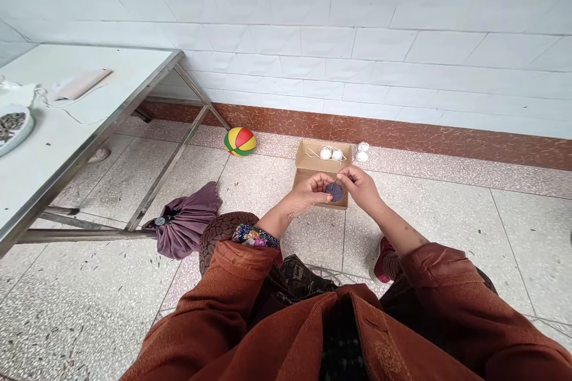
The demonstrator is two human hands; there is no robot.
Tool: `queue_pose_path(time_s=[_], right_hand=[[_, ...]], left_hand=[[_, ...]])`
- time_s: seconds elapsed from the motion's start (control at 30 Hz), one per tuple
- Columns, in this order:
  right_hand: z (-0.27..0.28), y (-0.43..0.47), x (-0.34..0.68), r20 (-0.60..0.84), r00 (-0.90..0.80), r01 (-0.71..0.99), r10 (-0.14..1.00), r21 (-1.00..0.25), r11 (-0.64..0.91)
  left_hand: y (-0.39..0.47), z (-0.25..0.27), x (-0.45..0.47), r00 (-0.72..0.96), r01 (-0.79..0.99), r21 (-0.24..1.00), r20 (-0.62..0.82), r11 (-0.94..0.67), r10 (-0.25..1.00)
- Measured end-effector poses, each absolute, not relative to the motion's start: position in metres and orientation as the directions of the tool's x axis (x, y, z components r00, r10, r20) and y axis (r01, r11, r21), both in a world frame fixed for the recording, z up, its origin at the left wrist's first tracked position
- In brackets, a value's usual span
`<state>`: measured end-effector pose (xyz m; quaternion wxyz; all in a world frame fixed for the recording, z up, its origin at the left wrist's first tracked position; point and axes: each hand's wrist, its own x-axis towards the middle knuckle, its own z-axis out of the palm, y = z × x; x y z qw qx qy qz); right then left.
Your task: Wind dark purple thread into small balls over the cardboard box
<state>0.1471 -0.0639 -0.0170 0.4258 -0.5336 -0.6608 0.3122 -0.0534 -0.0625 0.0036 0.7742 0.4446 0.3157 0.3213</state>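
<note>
A small ball of dark purple-grey yarn (334, 191) sits in the fingers of my left hand (308, 193), over an open cardboard box on the floor. Close beside it, my right hand (360, 189) pinches with thumb and forefinger at the top of the ball. What the pinch holds looks like a yarn strand, too thin to see clearly. The cardboard box (300, 159) has its lid folded back toward the wall. White yarn balls (326, 153) with loose strands rest on that lid. Two more white yarn balls (362, 156) lie on the floor just right of the box.
A colourful ball (240, 141) lies by the wall, near the leg of a metal-framed table (134, 80) at left. On the table are a dish (15, 125) and a pale flat item (83, 84). A folded purple umbrella (187, 217) leans by the table's lower bar.
</note>
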Motion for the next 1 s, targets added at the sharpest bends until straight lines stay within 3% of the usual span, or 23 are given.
queue_pose_path(time_s=[0.1,0.2,0.33,0.43,0.6,0.73,0.87,1.0], right_hand=[[-0.027,-0.069,0.140,0.200,-0.113,0.472,0.973,-0.851,0.230],[-0.030,-0.079,0.130,0.236,-0.219,0.504,0.947,-0.803,0.317],[-0.020,-0.092,0.122,0.273,-0.432,0.451,0.860,-0.760,0.468],[-0.003,-0.095,0.124,0.295,-0.505,0.382,0.811,-0.767,0.516],[0.017,-0.083,0.140,0.330,-0.297,0.334,0.896,-0.844,0.421],[0.007,-0.069,0.148,0.281,-0.099,0.360,0.955,-0.884,0.297],[-0.013,-0.068,0.143,0.198,-0.092,0.422,0.976,-0.880,0.219],[-0.027,-0.080,0.132,0.208,-0.256,0.486,0.944,-0.816,0.312]], left_hand=[[-0.060,0.006,-0.055,0.544,-0.346,0.834,-0.194,0.430,0.816],[-0.054,0.001,-0.057,0.407,-0.415,0.826,-0.206,0.381,0.890],[-0.047,-0.011,-0.058,0.257,-0.277,0.921,-0.202,0.272,0.945],[-0.046,-0.013,-0.057,0.257,-0.133,0.967,-0.179,0.218,0.950],[-0.054,-0.006,-0.054,0.435,-0.024,0.970,-0.208,0.242,0.876],[-0.061,0.000,-0.051,0.613,-0.142,0.934,-0.177,0.328,0.770],[-0.061,0.001,-0.051,0.538,-0.362,0.855,-0.134,0.371,0.832],[-0.055,-0.002,-0.052,0.368,-0.476,0.807,-0.177,0.349,0.913]])
